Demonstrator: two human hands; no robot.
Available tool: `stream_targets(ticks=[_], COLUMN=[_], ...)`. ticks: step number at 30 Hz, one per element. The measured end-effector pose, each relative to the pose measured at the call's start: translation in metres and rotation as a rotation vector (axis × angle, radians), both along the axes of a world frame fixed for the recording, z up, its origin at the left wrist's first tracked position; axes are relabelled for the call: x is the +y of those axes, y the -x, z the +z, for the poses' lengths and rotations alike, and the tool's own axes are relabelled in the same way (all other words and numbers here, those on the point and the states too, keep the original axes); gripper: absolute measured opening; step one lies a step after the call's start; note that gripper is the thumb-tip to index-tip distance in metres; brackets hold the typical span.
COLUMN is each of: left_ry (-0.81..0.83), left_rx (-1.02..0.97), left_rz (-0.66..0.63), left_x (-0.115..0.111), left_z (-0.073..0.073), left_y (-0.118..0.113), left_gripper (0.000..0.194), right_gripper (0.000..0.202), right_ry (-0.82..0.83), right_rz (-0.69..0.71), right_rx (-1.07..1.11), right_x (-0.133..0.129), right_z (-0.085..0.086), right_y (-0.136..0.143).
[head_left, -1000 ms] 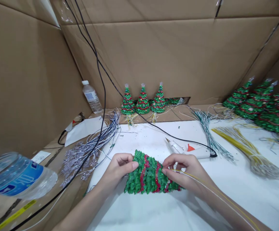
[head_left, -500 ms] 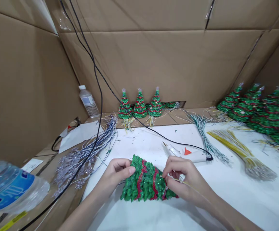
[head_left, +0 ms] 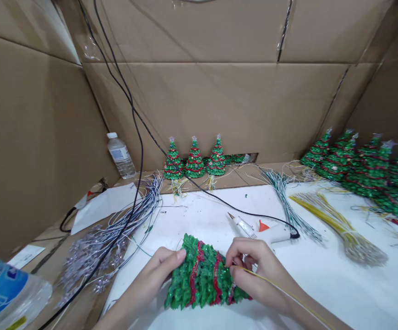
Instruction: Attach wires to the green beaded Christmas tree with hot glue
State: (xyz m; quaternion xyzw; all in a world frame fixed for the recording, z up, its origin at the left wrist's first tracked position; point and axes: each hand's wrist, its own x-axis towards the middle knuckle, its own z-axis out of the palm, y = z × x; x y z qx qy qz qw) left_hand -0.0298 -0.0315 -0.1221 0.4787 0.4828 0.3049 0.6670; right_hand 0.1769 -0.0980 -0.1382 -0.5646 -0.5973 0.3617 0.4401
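A green Christmas tree ornament [head_left: 205,279] with red glittery garlands lies on its side just above the white board, its broad end to the left. My left hand [head_left: 162,270] grips that broad end, thumb on top and the other fingers mostly hidden. Over the narrower right part, my right hand [head_left: 253,266] pinches a thin yellow wire [head_left: 274,280] against the tree's surface. The wire trails back along my right forearm. Where its tip meets the tree is hidden by my fingers. Beyond my right hand lies a white glue gun [head_left: 264,229] with an orange trigger.
Three finished trees [head_left: 194,158] stand at the back, several more [head_left: 367,169] at right. Green wires [head_left: 286,201] and a yellow wire bundle [head_left: 343,229] lie right; purple-tipped wires [head_left: 106,243] lie left. Water bottles [head_left: 121,156] stand left. A black cable [head_left: 140,133] crosses overhead.
The camera view has tilted up slightly, so most things sit lower and further left. The yellow wire shows more plainly in my right hand, which remains at the tree.
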Motion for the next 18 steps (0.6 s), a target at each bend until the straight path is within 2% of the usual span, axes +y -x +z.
stream_targets(ticks=[6,11,14,18], left_ry=[0.016,0.031,0.051,0.088], left_rx=[0.051,0.075,0.088,0.005], left_rz=[-0.01,-0.07,-0.138,-0.256], left_x=[0.008,0.013,0.014,0.014], left_z=[-0.012,-0.022,-0.021,-0.013], left_y=[0.008,0.013,0.013,0.01], left_gripper=[0.046,0.045,0.042,0.046], right_gripper=[0.017,0.017,0.017,0.017], right_ry=[-0.044,0.022,0.052,0.064], right_rz=[-0.015,-0.008,-0.013,-0.017], right_rx=[0.03,0.028,0.046,0.064], right_x=[0.001,0.004,0.006,0.006], right_z=[-0.003,-0.006,-0.007,-0.005], right_y=[-0.001,0.004,0.006,0.008])
